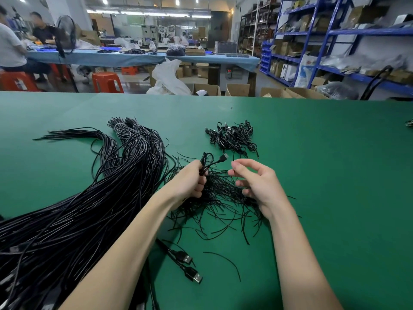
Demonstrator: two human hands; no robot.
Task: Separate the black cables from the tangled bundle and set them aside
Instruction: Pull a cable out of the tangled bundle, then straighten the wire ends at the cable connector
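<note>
A thick bundle of long black cables (93, 198) sprawls over the left of the green table (324, 175). In the middle lies a loose tangle of thin black wires (221, 198). My left hand (192, 182) grips a coiled black cable (206, 163) just above that tangle, and the cable's plug (224, 156) sticks out to the right. My right hand (257, 182) hovers beside it with fingers loosely curled and nothing in them. Farther back sits a small pile of coiled cables (233, 137).
Two USB plugs (190, 267) lie near the front between my forearms, with a stray wire (225, 261) beside them. Beyond the table's far edge stand cardboard boxes (237, 89), red stools (107, 81), a blue workbench with seated people (13, 48) and blue shelving (335, 41) at right.
</note>
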